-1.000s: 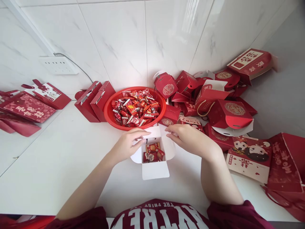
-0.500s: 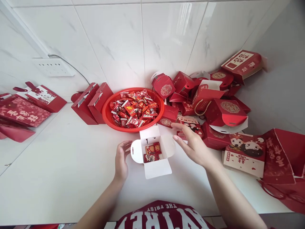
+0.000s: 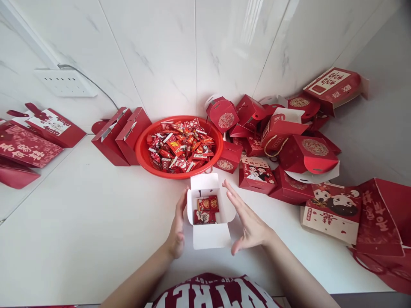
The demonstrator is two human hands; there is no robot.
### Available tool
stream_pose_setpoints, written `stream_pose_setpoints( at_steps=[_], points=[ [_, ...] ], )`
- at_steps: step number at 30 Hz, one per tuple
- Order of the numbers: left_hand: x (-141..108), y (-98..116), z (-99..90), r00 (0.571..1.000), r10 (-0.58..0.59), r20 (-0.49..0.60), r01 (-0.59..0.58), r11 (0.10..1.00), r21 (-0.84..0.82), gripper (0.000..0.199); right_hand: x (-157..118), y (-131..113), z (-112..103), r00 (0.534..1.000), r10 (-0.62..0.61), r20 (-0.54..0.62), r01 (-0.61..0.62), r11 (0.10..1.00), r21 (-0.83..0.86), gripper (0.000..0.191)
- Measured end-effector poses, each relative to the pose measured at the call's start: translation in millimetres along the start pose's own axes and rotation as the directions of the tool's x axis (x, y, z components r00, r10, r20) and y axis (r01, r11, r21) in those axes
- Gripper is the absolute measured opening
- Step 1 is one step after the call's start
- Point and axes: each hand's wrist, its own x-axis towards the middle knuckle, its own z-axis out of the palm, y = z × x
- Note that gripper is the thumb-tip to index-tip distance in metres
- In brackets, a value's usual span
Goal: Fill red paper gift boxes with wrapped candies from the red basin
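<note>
White is the opened box [image 3: 212, 236] on the table [image 3: 96, 231]. At its nine o'clock, the left hand [image 3: 177, 231] lies along it, unclenched; at three, the right hand [image 3: 249, 224] is spread, gripping nothing. At eleven sits the red basket [image 3: 163, 172].

An open white box [image 3: 212, 237] sits on the desk [image 3: 96, 244] with little red sweets [image 3: 206, 209] inside. The left hand [image 3: 177, 224] is by the box's left side. The right hand [image 3: 245, 218] is spread out by its right side. Behind the box is a big red basket [image 3: 170, 174] full of wrapped candies [image 3: 181, 147]. Lots of red boxes [image 3: 305, 152] are heaped to the box's right.
</note>
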Motion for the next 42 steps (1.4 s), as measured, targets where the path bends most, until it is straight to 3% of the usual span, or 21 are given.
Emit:
stream_pose_setpoints(
  at_steps=[2, 4, 8, 11, 13, 16, 19, 22, 25, 28, 34, 39, 42],
  points=[
    [3.2, -2.1, -2.8, 0.998, -0.064, -0.02, 0.061, 0.988, -0.139, 0.093, -0.4, -2.8, -0.9, 1.0, 0.01, 0.025, -0.009, 0.999, -0.05, 0.132],
    [6.4, -3.3, -7.9, 0.994, -0.099, -0.045, 0.089, 0.98, -0.176, 0.085, -0.7, -5.3, -2.5, 0.999, 0.017, 0.033, -0.015, 0.998, -0.057, 0.139],
    [9.6, -5.0, -20.4, 0.989, -0.111, -0.094, 0.113, 0.993, 0.018, 0.069, -0.7, -9.2, -11.5, 0.986, 0.036, 0.165, -0.04, 0.999, 0.017, 0.147],
    [7.9, -5.4, -22.4, 0.993, -0.078, -0.092, 0.085, 0.994, 0.074, 0.055, -0.7, -12.6, -16.9, 0.969, 0.103, 0.223, -0.102, 0.995, -0.019, 0.137],
    [6.1, -4.2, -18.7, 0.996, -0.056, -0.072, 0.058, 0.998, 0.026, 0.055, -0.4, -15.0, -14.9, 0.972, 0.147, 0.184, -0.144, 0.989, -0.03, 0.124],
    [4.7, -0.8, -10.8, 1.0, -0.006, 0.004, 0.006, 1.0, -0.01, 0.069, 0.7, -18.2, -3.8, 0.97, 0.235, 0.069, -0.239, 0.969, 0.056, 0.108],
    [5.1, 1.2, -8.1, 0.994, 0.059, 0.088, -0.064, 0.997, 0.051, 0.077, 3.0, -20.6, 9.2, 0.917, 0.394, -0.058, -0.381, 0.91, 0.161, 0.092],
    [6.1, 1.1, -11.8, 0.982, 0.092, 0.163, -0.118, 0.98, 0.16, 0.06, 6.2, -23.3, 16.5, 0.869, 0.481, -0.117, -0.449, 0.865, 0.225, 0.084],
    [7.4, 1.7, -16.1, 0.984, 0.085, 0.155, -0.123, 0.959, 0.254, 0.034, 8.5, -26.0, 18.7, 0.889, 0.426, -0.168, -0.392, 0.898, 0.201, 0.064],
    [9.1, 3.9, -17.3, 0.99, 0.076, 0.12, -0.112, 0.937, 0.332, 0.026, 8.3, -25.9, 20.2, 0.938, 0.268, -0.221, -0.247, 0.962, 0.12, 0.043],
    [7.9, 3.0, -10.3, 0.994, 0.072, 0.083, -0.097, 0.932, 0.348, 0.016, 6.4, -15.9, 19.3, 0.994, 0.038, -0.1, -0.043, 0.998, -0.044, 0.046],
    [10.5, 1.0, -8.5, 0.997, 0.056, 0.053, -0.071, 0.934, 0.35, 0.033, 9.4, -16.6, 18.5, 0.997, 0.065, 0.029, -0.063, 0.996, -0.065, 0.043],
    [18.3, 12.0, -14.0, 0.995, 0.054, 0.083, -0.091, 0.823, 0.56, 0.031, 10.4, -20.6, 32.2, 0.99, 0.131, -0.058, -0.132, 0.991, -0.012, 0.04]
  ],
)
